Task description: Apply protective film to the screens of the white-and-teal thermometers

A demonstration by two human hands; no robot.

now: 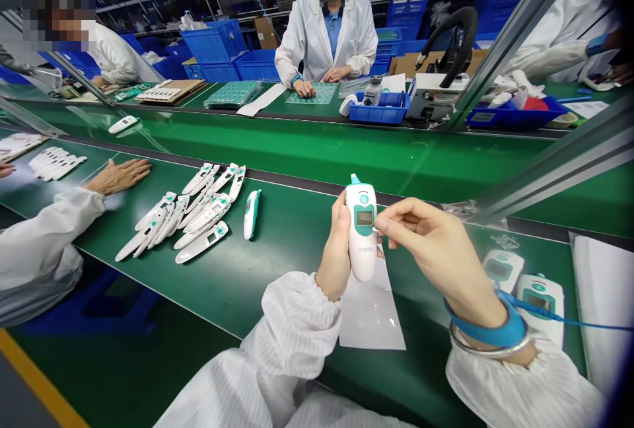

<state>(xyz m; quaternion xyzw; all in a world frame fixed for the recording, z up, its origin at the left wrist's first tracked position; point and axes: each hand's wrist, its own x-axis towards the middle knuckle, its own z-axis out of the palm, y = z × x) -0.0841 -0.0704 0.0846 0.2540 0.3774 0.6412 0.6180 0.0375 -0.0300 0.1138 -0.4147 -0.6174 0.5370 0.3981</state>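
My left hand [337, 240] is wrapped round a white and teal ear thermometer [364, 263], held upright with its small screen facing me. At the screen's right edge, my right hand [421, 233] pinches with thumb and forefinger. Something small and pale shows at those fingertips, too small to name. A blue wrist strap [488, 329] circles my right wrist, its cord running off to the right. Below the held thermometer a white sheet [369, 319] lies on the green bench. To the left, another thermometer [251, 214] lies on its side.
Several white casing halves [203, 213] are piled on the left. Two wider white and teal devices [542, 309] lie under my right forearm. A co-worker's hand [119, 176] rests at the left. A green conveyor belt [297, 144] runs beyond the bench; a metal post [539, 177] stands right.
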